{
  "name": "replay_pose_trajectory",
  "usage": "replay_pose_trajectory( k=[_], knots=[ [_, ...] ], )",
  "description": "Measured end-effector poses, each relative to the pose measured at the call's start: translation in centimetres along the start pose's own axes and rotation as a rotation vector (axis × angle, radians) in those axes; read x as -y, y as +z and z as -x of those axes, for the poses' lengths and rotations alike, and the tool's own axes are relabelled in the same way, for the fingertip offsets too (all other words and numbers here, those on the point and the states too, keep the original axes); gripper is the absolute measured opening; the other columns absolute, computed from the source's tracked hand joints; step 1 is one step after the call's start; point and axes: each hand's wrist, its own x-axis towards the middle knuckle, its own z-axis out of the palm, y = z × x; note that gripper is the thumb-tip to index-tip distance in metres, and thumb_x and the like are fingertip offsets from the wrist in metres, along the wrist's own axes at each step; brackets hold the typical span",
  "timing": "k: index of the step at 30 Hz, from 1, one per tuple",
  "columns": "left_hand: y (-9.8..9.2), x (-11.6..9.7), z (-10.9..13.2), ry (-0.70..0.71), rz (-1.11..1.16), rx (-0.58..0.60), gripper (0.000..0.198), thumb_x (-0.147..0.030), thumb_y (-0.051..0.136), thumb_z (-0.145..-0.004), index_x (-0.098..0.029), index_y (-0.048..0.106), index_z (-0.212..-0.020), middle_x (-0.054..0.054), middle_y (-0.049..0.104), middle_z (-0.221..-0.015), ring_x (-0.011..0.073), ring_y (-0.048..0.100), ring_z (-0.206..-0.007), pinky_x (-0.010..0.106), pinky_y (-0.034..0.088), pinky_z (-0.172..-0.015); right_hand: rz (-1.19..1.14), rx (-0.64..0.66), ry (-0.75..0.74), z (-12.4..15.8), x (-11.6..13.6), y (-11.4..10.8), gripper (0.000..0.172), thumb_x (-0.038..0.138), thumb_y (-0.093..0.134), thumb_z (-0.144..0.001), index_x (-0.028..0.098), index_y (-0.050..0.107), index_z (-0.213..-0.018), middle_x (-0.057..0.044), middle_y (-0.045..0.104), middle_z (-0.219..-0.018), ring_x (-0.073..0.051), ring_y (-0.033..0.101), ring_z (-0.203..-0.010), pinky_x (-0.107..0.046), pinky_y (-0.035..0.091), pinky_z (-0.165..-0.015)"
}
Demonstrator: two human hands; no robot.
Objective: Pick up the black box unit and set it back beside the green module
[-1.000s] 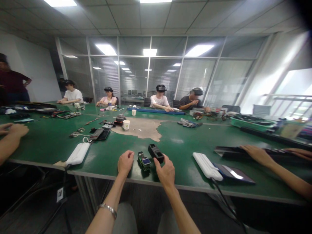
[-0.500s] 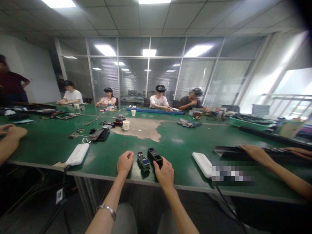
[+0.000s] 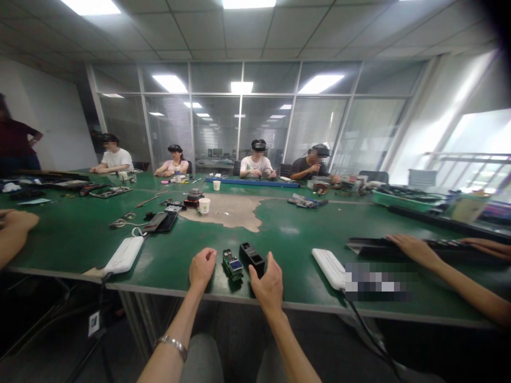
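Observation:
My left hand (image 3: 202, 269) rests on the table near its front edge, fingers curled closed, with nothing visible in it. Just right of it lies a green circuit board (image 3: 232, 266) with a small blue screen, apart from both hands. Beside the board is a long black plastic casing (image 3: 251, 257). My right hand (image 3: 267, 282) is at the casing's near end, thumb and fingers spread apart. The thumb overlaps the casing's near corner; whether it touches cannot be seen.
White power banks (image 3: 125, 254) with cables lie to the left and to the right (image 3: 328, 266). Paper cups (image 3: 204, 206) and loose electronic parts (image 3: 163, 217) are farther back. At right, another person's hand (image 3: 415, 252) rests on a long black part (image 3: 371, 246). Several people sit across the table.
My right hand has loosened from the black casing, its fingers now spread. The casing and circuit board stay in place. The view has shifted slightly.

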Motion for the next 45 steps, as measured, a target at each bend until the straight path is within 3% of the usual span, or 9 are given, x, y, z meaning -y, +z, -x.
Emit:
replay_pose_trajectory(
  k=[13,27,31,36,45],
  knots=[
    [-0.3,-0.3,0.2,0.0,0.006,0.0,0.022,-0.037,0.055,-0.09,-0.024,0.073,-0.088,0.003,0.074,-0.085,0.0157,0.064,-0.076,0.024,0.041,-0.071,0.052,0.076,0.021,0.0,0.3,-0.3,0.074,0.047,0.055,-0.087,0.0,0.043,-0.143,-0.025,0.058,-0.131,-0.033,0.05,-0.125,-0.043,0.041,-0.103],
    [-0.2,-0.2,0.2,-0.001,-0.018,0.0,0.023,-0.037,0.054,-0.092,-0.024,0.073,-0.09,0.004,0.074,-0.087,0.0156,0.065,-0.08,0.024,0.042,-0.072,0.003,0.099,0.053,-0.4,0.4,-0.6,0.052,0.046,0.053,-0.088,0.01,0.06,-0.125,-0.018,0.066,-0.114,-0.03,0.059,-0.106,-0.04,0.044,-0.093],
    [-0.3,-0.3,0.2,-0.014,-0.008,-0.001,0.024,-0.038,0.054,-0.092,-0.023,0.073,-0.091,0.004,0.074,-0.087,0.0157,0.065,-0.08,0.024,0.042,-0.072,-0.071,0.059,0.092,-1.4,1.9,-1.5,0.052,0.049,0.054,-0.086,0.012,0.061,-0.122,-0.015,0.069,-0.108,-0.029,0.062,-0.099,-0.039,0.045,-0.088],
    [-0.4,-0.4,0.3,-0.025,-0.002,0.0,0.023,-0.039,0.055,-0.091,-0.024,0.073,-0.09,0.003,0.073,-0.085,0.0156,0.064,-0.079,0.024,0.042,-0.071,-0.149,0.058,0.028,-1.8,5.3,-2.7,0.048,0.05,0.057,-0.085,0.015,0.063,-0.119,-0.012,0.07,-0.108,-0.028,0.062,-0.101,-0.036,0.045,-0.09],
    [-0.6,-0.4,0.3,-0.024,0.005,0.0,0.022,-0.037,0.055,-0.091,-0.024,0.073,-0.09,0.003,0.073,-0.084,0.0148,0.064,-0.078,0.023,0.041,-0.072,-0.071,0.104,-0.025,-0.4,8.0,-1.8,0.045,0.048,0.059,-0.086,0.016,0.064,-0.117,-0.012,0.07,-0.103,-0.026,0.063,-0.096,-0.035,0.044,-0.087]
  ],
)
